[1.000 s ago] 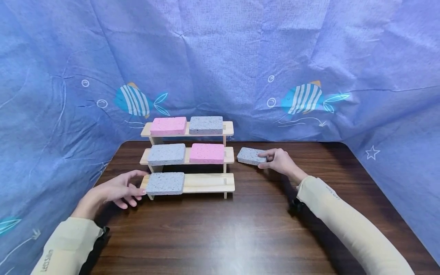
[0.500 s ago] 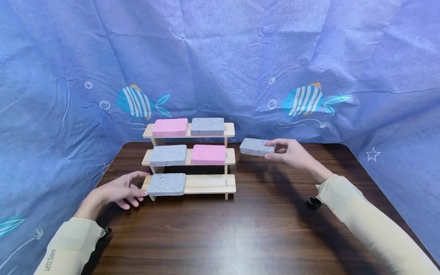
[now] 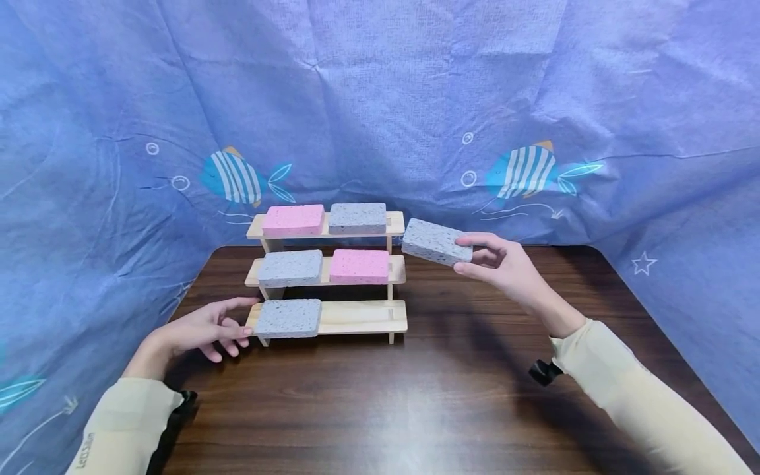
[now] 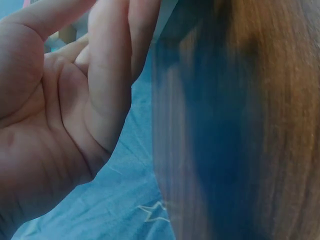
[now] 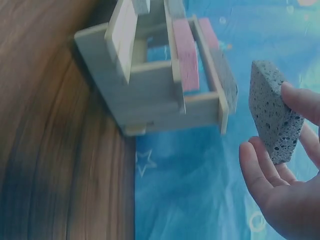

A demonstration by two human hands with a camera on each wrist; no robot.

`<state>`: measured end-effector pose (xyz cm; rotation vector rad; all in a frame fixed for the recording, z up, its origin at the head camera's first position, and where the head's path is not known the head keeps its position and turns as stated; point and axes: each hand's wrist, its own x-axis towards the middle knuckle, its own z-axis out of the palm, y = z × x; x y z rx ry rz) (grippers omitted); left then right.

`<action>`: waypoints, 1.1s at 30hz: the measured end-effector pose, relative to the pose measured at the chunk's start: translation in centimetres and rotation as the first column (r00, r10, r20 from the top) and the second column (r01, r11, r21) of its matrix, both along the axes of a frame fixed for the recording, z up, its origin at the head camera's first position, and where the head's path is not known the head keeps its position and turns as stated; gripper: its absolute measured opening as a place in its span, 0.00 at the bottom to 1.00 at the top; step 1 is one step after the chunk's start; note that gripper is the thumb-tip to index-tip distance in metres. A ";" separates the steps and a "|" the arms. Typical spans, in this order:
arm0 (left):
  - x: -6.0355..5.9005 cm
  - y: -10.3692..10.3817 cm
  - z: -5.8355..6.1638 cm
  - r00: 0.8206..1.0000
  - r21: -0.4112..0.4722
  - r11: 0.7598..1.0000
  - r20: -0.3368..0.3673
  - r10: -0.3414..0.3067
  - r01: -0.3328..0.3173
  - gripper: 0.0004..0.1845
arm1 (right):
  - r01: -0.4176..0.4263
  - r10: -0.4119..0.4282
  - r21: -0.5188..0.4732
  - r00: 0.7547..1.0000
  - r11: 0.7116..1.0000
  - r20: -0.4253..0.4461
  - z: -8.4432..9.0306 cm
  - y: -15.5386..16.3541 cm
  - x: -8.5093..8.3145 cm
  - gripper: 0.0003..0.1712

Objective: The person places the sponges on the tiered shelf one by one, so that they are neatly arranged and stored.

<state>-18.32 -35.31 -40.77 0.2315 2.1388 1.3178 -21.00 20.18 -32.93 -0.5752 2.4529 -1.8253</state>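
A grey sponge (image 3: 430, 241) with a porous surface is pinched at its right end between the thumb and fingers of my right hand (image 3: 507, 267). It hangs tilted over the table, just right of the wooden three-tier rack (image 3: 362, 316). In the right wrist view the sponge (image 5: 270, 110) shows many small holes. My left hand (image 3: 198, 328) reaches the left end of the bottom tier, thumb at the front corner and index finger at the back, other fingers relaxed. A speckled grey sponge (image 3: 287, 318) lies on that tier's left half.
On the middle tier, a grey sponge (image 3: 289, 267) sits left of a pink sponge (image 3: 359, 266). The top tier carries a pink sponge (image 3: 293, 220) left of a grey sponge (image 3: 357, 218). A blue fish-print curtain (image 3: 380, 99) surrounds the brown table (image 3: 356, 402).
My right hand has lifted the grey sponge off the table, and the sponge has since moved up, left and tilted towards the rack. My left hand stays at the bottom tier.
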 end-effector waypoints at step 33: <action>-0.5 -1.5 -0.8 0.999 0.072 0.996 0.004 0.048 -0.048 0.36 | -0.314 0.314 -0.030 0.949 0.949 -0.009 -2.8 -7.4 3.1 0.23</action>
